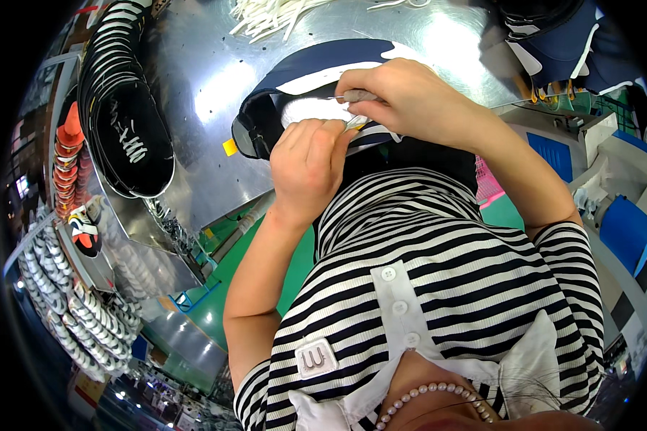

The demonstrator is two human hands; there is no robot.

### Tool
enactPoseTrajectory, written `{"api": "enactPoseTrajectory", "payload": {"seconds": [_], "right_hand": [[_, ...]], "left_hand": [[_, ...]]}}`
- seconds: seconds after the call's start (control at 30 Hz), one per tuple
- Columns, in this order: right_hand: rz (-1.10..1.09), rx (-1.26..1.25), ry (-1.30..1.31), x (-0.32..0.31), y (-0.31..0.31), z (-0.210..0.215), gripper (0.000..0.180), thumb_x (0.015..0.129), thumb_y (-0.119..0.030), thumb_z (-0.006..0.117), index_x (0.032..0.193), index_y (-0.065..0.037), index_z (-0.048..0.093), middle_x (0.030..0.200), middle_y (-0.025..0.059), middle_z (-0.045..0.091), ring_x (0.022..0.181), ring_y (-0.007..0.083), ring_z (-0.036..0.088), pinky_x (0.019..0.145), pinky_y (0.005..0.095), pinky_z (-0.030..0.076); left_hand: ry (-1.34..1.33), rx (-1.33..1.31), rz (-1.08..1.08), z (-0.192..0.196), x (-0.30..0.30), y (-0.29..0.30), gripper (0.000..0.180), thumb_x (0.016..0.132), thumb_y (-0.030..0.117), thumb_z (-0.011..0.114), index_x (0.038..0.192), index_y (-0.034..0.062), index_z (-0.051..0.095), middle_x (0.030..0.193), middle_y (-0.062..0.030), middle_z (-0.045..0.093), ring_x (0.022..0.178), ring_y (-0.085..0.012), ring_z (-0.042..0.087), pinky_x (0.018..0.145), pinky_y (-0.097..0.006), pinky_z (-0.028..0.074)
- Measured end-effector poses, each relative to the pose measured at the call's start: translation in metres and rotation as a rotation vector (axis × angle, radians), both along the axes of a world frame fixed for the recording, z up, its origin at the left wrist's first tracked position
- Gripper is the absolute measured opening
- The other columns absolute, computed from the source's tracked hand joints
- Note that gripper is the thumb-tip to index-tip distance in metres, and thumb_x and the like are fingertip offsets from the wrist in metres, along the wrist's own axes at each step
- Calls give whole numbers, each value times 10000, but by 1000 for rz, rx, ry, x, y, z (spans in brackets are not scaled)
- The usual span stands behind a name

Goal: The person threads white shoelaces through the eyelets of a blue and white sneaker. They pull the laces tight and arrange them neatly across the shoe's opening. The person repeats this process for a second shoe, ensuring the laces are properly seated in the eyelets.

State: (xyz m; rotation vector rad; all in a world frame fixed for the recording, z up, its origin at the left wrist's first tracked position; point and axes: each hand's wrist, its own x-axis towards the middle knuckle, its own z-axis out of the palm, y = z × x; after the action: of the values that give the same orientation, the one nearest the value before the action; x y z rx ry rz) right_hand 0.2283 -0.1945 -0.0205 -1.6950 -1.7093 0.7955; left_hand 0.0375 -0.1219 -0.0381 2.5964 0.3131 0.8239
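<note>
Nearest: the wearer's striped shirt (pixel 424 287), its lower edge close to the bench edge. Both hands work together over a navy-and-white shoe upper (pixel 323 63), which lies on its side at the near edge of the bench (pixel 201 172).

Left hand (pixel 305 165): fingers curled, thumb and fingertips pinched close at a pale strip on the shoe's near side; exact hold partly hidden. Right hand (pixel 417 97): thumb and forefinger closed on the grey grip of a thin metal tool (pixel 359 95), its shaft pointing left above the shoe's white part. A yellow tab (pixel 229 147) sticks out at the shoe's left end.

Bench surface: bare metal, scuffed, with bright lamp glare and scattered dark specks. Along its left side, a long nested row of black shoe uppers (pixel 126 147). At the far edge, a loose heap of white laces (pixel 277 16). At far right, more navy-and-white shoe parts (pixel 553 50).

Room: green floor (pixel 302 262) below; a pink basket (pixel 487 183) right of the lap. Further right, a pale machine (pixel 589 194) with blue panels. Left beyond the bench, stacked orange-red shoes (pixel 66 165), then rows of grey-white shoes (pixel 79 309). Farther background dim, small lights, detail unclear.
</note>
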Motion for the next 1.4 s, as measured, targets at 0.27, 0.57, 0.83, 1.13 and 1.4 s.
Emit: {"api": "enactPoseTrajectory", "payload": {"seconds": [0.27, 0.57, 0.83, 1.13, 1.4], "right_hand": [[-287, 552, 863, 63, 7, 28, 176, 909, -103, 661, 1044, 3, 702, 894, 41, 727, 828, 102, 676, 773, 228, 509], [-412, 213, 649, 24, 8, 1, 193, 942, -124, 640, 1098, -16, 678, 987, 29, 699, 946, 81, 623, 874, 213, 472], [-248, 81, 470, 31, 2, -11, 208, 881, -171, 702, 997, 0, 691, 978, 31, 648, 860, 96, 605, 742, 254, 491], [16, -31, 354, 14, 37, 13, 163, 889, -167, 655, 911, -9, 622, 768, 24, 574, 730, 98, 510, 680, 254, 426], [12, -36, 334, 16, 29, 3, 186, 935, -196, 627, 994, -21, 605, 870, 23, 614, 817, 94, 557, 732, 251, 455]], "left_hand": [[98, -172, 6, 8, -4, 4, 305, 780, 42, 767, 995, 16, 552, 782, -128, 624, 674, -310, 613, 599, -386, 479], [168, -476, 193, 15, -3, 5, 662, 783, 160, 820, 1268, -10, 402, 851, -152, 677, 729, -332, 686, 629, -375, 524], [153, -370, 146, 13, -2, 7, 731, 791, 123, 801, 1350, -19, 352, 823, -125, 664, 717, -313, 676, 637, -368, 529], [172, -977, 336, 34, 5, 17, 600, 900, 228, 729, 1342, -35, 418, 948, -115, 654, 761, -133, 612, 647, -268, 497], [-104, -969, 375, 15, 20, 11, 474, 810, 154, 800, 1174, -23, 553, 802, -82, 688, 700, -95, 617, 620, -232, 482]]}}
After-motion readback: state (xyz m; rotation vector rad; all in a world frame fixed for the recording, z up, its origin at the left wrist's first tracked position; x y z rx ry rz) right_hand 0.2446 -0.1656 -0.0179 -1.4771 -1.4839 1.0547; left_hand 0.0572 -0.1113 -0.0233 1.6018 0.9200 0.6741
